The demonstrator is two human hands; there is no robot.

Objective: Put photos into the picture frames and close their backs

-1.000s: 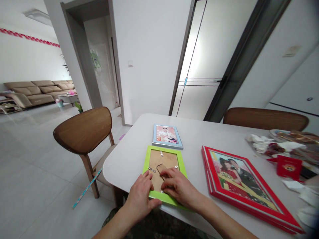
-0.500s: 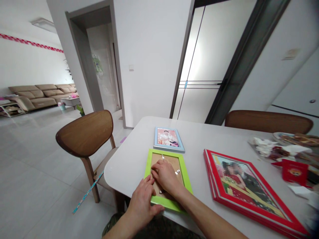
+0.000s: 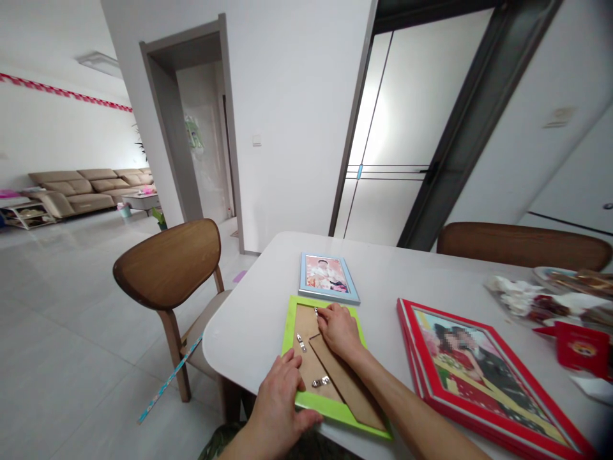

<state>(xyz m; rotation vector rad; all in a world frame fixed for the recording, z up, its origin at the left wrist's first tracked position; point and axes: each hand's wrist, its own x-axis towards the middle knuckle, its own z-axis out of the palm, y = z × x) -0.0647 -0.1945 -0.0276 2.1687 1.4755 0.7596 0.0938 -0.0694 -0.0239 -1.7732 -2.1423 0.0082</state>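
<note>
White worktop in front, wooden chair (image 3: 170, 262) to its left. On the worktop (image 3: 378, 271), a green frame (image 3: 290, 324) lies back up, between a blue frame (image 3: 330, 275) and the person, left of a red frame (image 3: 483, 370). The left hand (image 3: 282, 396) spreads over its near left corner; the right hand (image 3: 339, 329) bends its fingers at the top clip (image 3: 317, 312), whether pinching, I cannot tell.

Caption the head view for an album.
Left hand on a green rectangular picture frame, right hand at a silver metal clip.
</note>
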